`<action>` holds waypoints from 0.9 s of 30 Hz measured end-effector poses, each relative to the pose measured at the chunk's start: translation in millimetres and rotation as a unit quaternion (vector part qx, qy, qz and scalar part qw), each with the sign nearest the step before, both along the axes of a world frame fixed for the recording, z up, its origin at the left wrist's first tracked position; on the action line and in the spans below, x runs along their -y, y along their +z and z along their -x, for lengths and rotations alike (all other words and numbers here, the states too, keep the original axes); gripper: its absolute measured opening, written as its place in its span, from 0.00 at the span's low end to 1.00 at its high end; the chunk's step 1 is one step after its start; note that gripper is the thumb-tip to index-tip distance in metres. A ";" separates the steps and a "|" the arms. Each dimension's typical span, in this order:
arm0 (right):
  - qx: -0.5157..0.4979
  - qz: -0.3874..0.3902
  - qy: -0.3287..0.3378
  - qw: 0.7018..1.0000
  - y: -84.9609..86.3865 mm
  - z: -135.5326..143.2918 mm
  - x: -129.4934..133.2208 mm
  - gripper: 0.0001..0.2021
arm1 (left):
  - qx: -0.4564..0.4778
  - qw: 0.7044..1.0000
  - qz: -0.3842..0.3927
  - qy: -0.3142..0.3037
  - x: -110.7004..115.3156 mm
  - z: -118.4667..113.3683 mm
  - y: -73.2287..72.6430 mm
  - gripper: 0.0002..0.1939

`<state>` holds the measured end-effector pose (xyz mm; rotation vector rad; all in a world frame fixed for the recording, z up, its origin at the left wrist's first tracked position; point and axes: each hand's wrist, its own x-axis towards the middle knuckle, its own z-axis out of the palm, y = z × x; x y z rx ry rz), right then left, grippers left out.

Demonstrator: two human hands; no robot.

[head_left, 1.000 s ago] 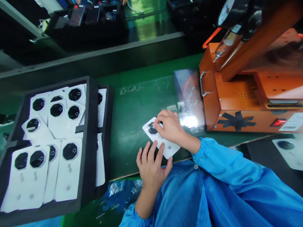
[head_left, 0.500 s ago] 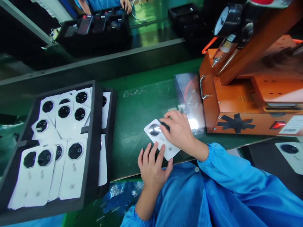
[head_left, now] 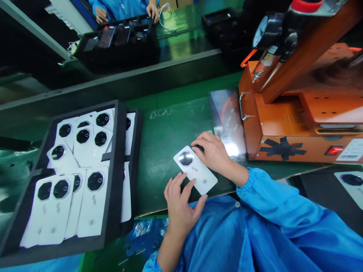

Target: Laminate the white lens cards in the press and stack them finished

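A white phone back cover (head_left: 198, 170) with a black octagonal camera window lies slanted on the green mat, its camera end up and to the left. My right hand (head_left: 214, 152) is at its upper right edge, thumb and forefinger bent together in a pinch against that edge. Along the lower left side rests my left hand (head_left: 181, 204), fingers spread and thumb apart near the bottom corner; its forefinger reaches the cover's edge. To the left, a black foam tray (head_left: 113, 166) carries several similar white covers (head_left: 90, 204), some overlapping.
An orange machine (head_left: 255, 128) with a pressure gauge (head_left: 260, 32) stands at right, a clear plastic sheet (head_left: 228, 124) beside it. Another tray (head_left: 137, 151) lies under the left one. Across a ledge (head_left: 170, 68), a co-worker's hands (head_left: 153, 12) are by a black bin (head_left: 121, 49).
My right thumb has drawn back from the cover's face to its edge. My left fingers have shifted slightly off the cover, showing more of it. The view has moved a little.
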<state>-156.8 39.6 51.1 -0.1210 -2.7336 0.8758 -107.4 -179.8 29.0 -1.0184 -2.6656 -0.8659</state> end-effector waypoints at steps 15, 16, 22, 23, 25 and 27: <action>0.032 -0.054 0.047 0.997 -7.8 -6.1 5.0 0.08 | -0.044 0.989 0.041 0.133 -34.2 70.2 -7.5 0.26; 0.035 -0.055 0.049 0.997 -7.6 -5.8 5.2 0.08 | -0.044 0.990 0.034 0.130 -33.5 70.2 -7.9 0.25; 0.031 -0.045 0.058 0.997 -8.7 -3.7 7.1 0.08 | -0.011 0.993 -0.013 0.120 -32.8 76.3 -8.3 0.21; 0.030 -0.042 0.059 0.997 -9.2 -3.0 7.6 0.08 | -0.001 0.992 -0.025 0.121 -33.1 77.6 -7.9 0.18; 0.028 -0.034 0.059 0.997 -9.8 -1.2 8.5 0.08 | 0.028 0.990 -0.052 0.126 -33.6 80.0 -7.0 0.12; 0.030 -0.028 0.059 0.997 -9.8 0.4 9.5 0.08 | 0.055 0.987 -0.073 0.135 -33.9 82.0 -6.1 0.09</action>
